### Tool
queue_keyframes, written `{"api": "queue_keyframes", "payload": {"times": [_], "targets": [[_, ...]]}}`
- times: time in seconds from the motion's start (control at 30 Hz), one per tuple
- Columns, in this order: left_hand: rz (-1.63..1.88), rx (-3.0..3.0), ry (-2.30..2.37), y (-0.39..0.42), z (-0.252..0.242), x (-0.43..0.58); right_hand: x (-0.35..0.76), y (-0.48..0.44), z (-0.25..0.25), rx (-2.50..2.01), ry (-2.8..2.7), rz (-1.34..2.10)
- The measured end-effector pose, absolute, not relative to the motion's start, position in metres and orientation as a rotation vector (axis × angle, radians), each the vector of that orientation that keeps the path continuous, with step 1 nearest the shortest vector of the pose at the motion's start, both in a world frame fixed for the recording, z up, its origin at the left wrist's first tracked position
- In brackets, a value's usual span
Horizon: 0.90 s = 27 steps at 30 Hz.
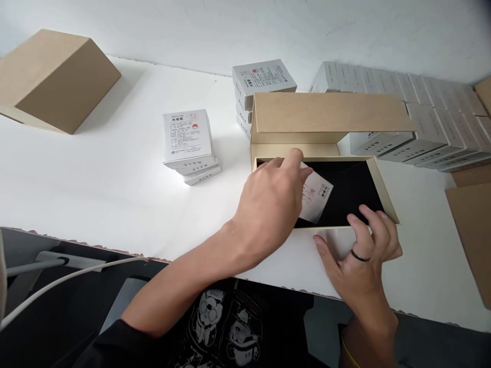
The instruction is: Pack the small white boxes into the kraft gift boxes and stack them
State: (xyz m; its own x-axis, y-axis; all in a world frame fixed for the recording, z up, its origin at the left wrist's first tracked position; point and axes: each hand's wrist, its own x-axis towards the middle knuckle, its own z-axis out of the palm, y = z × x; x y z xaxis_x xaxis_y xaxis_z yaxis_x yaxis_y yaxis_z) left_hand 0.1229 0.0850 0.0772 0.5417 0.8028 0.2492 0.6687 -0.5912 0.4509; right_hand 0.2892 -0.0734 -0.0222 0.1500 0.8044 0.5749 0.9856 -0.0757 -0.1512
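An open kraft gift box (385, 193) with a black lining sits in front of me, its hinged lid (330, 115) standing up behind it. My left hand (272, 204) reaches into the box's left side, fingers closed on a small white packet (318, 197) with red print, which lies tilted inside. My right hand (362, 255), wearing a dark ring, rests on the box's near front wall with fingers curled over the rim and thumb against the wall.
A short stack of white packets (190, 140) lies left of the box, another stack (261, 84) behind the lid. Rows of several white packets (422, 112) fill the back right. A closed kraft box (57, 79) sits far left; cardboard (473, 235) at right edge.
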Motion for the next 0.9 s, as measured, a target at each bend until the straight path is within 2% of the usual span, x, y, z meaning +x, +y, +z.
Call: {"api": "queue_keyframes", "payload": {"times": [0.2,0.4,0.63,0.9], "targets": [[0.493,2.778,1.180,0.086,0.080,0.114,0.290,-0.073,-0.023,-1.930,-1.691,-0.475],[0.373,2.871,0.741,0.074,0.083,0.121,0.291,-0.074,-0.024,-1.911,-1.711,-0.492],[-0.190,2.914,0.690,0.063,0.074,0.142,0.292,-0.074,-0.023,-1.899,-1.727,-0.467],[-0.024,2.899,0.944,0.053,0.070,0.138,0.293,-0.076,-0.023,-1.883,-1.750,-0.482]]}}
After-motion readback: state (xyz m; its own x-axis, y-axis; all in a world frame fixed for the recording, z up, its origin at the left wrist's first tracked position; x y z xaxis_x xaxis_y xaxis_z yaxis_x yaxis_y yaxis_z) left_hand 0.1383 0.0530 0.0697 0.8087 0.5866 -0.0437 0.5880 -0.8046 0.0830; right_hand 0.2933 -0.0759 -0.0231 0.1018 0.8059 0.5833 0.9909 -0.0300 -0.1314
